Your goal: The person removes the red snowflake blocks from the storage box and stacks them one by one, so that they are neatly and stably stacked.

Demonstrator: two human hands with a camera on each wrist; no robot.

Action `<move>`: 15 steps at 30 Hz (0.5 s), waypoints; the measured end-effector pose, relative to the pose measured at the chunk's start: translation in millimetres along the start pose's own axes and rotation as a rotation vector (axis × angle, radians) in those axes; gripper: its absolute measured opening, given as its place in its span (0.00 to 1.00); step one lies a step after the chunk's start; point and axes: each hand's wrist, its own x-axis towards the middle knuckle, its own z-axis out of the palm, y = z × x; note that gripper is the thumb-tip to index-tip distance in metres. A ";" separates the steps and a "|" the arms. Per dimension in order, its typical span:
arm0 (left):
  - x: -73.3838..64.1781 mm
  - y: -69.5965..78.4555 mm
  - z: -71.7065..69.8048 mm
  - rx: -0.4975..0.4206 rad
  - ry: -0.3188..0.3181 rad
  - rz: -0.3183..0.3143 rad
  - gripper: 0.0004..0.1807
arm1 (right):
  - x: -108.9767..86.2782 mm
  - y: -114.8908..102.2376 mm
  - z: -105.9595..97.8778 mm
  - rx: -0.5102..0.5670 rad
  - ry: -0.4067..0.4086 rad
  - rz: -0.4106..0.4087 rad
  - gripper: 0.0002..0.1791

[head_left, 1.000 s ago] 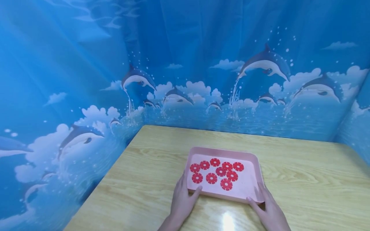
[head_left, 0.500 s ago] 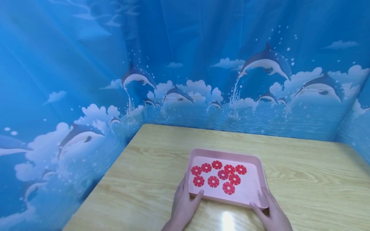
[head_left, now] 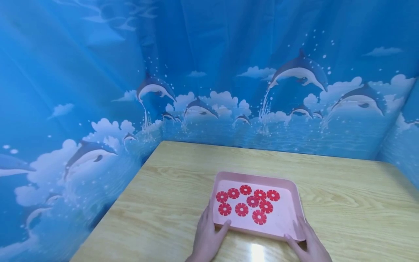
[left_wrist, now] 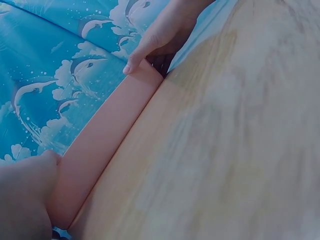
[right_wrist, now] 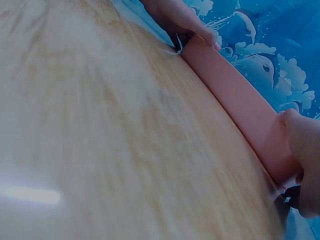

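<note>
A shallow pink tray [head_left: 258, 179] rests on the table, turned slightly clockwise. Inside it lie several red notched plastic discs [head_left: 238, 210], flat and mostly toward the left; a few overlap. My left hand [head_left: 207, 234] holds the near left corner, its thumb over the front rim and fingers along the side. At the near right corner my right hand [head_left: 310, 243] grips the tray the same way. Both wrist views show the tray's front wall [left_wrist: 107, 140] low against the tabletop, a hand at each end; the discs are hidden behind it there.
The light wood-grain table [head_left: 176, 174] extends on all sides of the tray. A blue curtain [head_left: 209, 72] printed with dolphins and clouds hangs behind the table and along its left side. A bright light reflection shows on the wood in front of the tray.
Both hands have drawn the tray a little toward the person and slightly right. The discs moved along with it, in the same arrangement, and the grip stayed the same.
</note>
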 end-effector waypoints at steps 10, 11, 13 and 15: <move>14.6 5.2 -19.4 -0.024 -0.045 0.021 0.41 | 8.0 -11.6 -20.4 0.010 0.127 -0.106 0.41; 18.7 5.2 -22.0 -0.036 -0.040 0.022 0.39 | 10.6 -13.3 -24.4 0.010 0.154 -0.119 0.40; 29.2 4.6 -26.3 -0.076 -0.030 0.028 0.35 | 16.8 -17.1 -32.7 0.023 0.191 -0.133 0.37; 42.2 2.9 -28.6 -0.123 -0.011 0.052 0.29 | 24.7 -20.4 -40.0 0.041 0.217 -0.153 0.35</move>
